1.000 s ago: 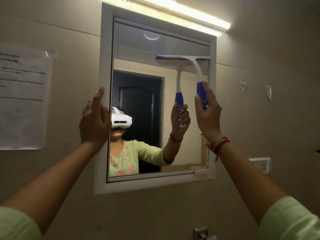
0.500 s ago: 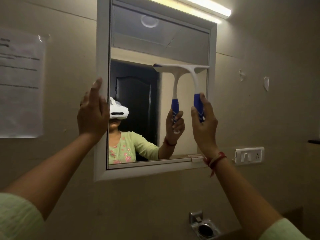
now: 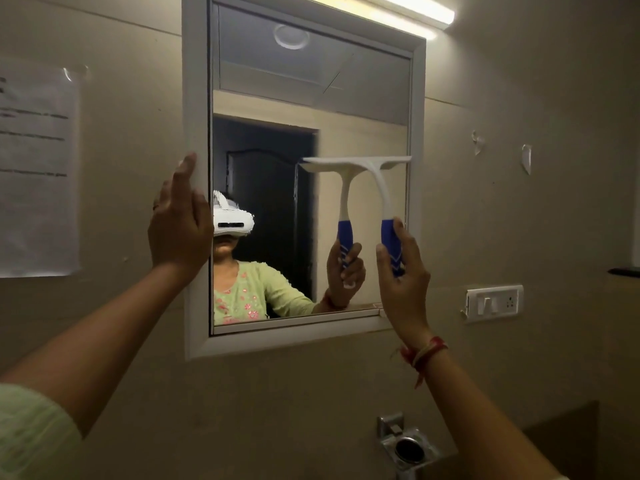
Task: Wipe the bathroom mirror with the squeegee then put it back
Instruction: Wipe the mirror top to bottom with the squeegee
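Note:
The white-framed bathroom mirror (image 3: 195, 98) hangs on the wall ahead. My right hand (image 3: 403, 275) grips the blue handle of a white squeegee (image 3: 382, 188), whose blade lies flat against the glass about halfway down the mirror's right side. Its reflection shows just to the left in the glass. My left hand (image 3: 178, 226) rests flat with fingers up on the mirror's left frame edge and holds nothing.
A light bar (image 3: 408, 10) glows above the mirror. A paper notice (image 3: 34, 174) is taped on the wall at left. A switch and socket plate (image 3: 493, 302) sits at right, and a metal holder (image 3: 408, 448) is mounted below the mirror.
My right hand has drawn the squeegee down the right side of the glass, from near the top to about mid-height. My left hand has stayed on the frame.

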`<state>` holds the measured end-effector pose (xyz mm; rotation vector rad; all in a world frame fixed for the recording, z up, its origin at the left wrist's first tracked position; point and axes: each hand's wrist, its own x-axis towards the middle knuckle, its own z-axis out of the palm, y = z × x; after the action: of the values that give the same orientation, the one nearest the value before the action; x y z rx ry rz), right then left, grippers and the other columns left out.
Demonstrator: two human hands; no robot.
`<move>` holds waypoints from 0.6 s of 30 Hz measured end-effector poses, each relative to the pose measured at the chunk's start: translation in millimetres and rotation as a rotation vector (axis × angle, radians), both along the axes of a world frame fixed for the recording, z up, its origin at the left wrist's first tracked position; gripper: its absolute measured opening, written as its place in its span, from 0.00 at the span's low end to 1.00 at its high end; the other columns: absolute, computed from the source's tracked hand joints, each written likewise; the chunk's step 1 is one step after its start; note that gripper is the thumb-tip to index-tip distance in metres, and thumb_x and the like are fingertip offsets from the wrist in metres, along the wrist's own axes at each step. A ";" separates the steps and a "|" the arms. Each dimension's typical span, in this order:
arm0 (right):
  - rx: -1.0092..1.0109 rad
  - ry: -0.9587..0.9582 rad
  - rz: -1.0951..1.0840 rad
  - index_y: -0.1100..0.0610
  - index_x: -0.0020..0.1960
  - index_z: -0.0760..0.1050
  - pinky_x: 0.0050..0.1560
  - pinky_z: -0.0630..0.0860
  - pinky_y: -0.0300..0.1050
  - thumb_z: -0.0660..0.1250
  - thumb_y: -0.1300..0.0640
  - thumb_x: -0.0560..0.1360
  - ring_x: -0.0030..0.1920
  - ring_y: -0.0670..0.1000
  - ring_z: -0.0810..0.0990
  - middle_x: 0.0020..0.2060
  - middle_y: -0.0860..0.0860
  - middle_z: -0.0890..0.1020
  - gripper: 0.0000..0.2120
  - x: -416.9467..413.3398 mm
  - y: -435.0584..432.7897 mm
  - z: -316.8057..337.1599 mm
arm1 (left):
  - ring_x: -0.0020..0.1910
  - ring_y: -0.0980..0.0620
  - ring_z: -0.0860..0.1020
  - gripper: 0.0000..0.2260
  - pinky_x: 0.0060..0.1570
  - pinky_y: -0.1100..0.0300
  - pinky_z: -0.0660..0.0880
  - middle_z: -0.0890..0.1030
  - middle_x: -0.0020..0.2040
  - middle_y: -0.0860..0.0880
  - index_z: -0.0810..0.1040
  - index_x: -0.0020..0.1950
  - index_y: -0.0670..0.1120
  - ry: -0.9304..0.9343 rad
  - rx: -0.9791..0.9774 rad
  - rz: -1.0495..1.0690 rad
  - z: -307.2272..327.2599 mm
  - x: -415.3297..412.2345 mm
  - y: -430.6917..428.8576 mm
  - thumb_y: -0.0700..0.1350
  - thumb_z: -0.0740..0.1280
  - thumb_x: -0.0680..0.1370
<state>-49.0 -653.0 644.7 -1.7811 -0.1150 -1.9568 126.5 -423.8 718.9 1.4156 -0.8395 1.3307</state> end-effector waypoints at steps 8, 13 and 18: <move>0.018 0.009 0.036 0.55 0.71 0.62 0.47 0.75 0.28 0.61 0.59 0.77 0.51 0.37 0.77 0.56 0.34 0.74 0.23 1.9 6.4 -38.6 | 0.62 0.40 0.71 0.20 0.55 0.48 0.70 0.71 0.67 0.42 0.61 0.72 0.50 0.003 -0.002 0.007 -0.7 2.7 0.4 0.41 0.53 0.80; 0.048 0.023 0.068 0.47 0.70 0.60 0.50 0.77 0.34 0.61 0.56 0.76 0.53 0.44 0.78 0.60 0.43 0.73 0.23 0.7 16.8 -69.2 | 0.62 0.40 0.71 0.20 0.55 0.48 0.70 0.71 0.67 0.42 0.61 0.72 0.50 0.008 -0.004 0.006 0.2 2.5 0.2 0.41 0.54 0.80; 0.062 0.017 0.071 0.59 0.70 0.63 0.45 0.74 0.26 0.62 0.64 0.77 0.49 0.35 0.77 0.54 0.38 0.74 0.22 6.6 8.5 -36.5 | 0.61 0.40 0.71 0.20 0.54 0.51 0.69 0.71 0.67 0.41 0.61 0.72 0.50 -0.004 -0.009 0.001 -0.3 2.3 -0.2 0.41 0.54 0.80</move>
<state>-42.4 -644.5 608.2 -1.7302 -0.1096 -1.8746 128.8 -424.0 718.6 1.4070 -0.8347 1.3363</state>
